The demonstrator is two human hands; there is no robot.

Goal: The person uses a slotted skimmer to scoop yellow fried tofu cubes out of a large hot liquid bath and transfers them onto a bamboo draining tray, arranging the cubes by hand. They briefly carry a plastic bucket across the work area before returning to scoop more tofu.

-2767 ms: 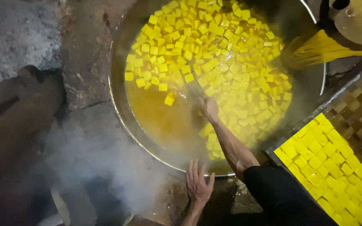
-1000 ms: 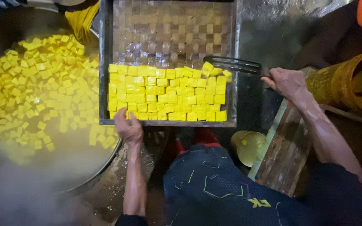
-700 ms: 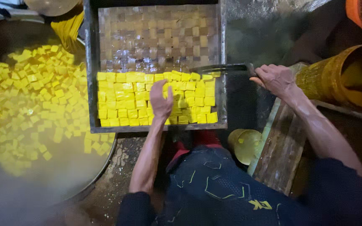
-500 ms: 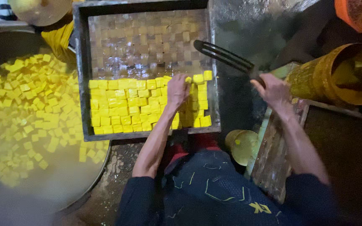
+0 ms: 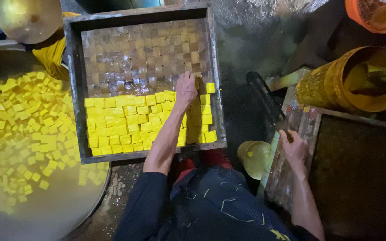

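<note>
Head view: the left hand (image 5: 186, 90) lies flat, grip open and holding nothing, on the far edge of the yellow cubes (image 5: 130, 127) filling the near half of the woven-bottom wooden tray (image 5: 73, 85). The right hand (image 5: 292, 147) rests on a wet board (image 5: 291, 156), fingers curled at a dark wire tool's (image 5: 264, 100) handle. More cubes float in the wide pan (image 5: 45, 209) left.

A small food workshop on a wet, rough floor. A wide pan (image 5: 45, 209) of yellow cubes (image 5: 18, 129) steams beside a woven-bottomed wooden tray (image 5: 144, 53).
</note>
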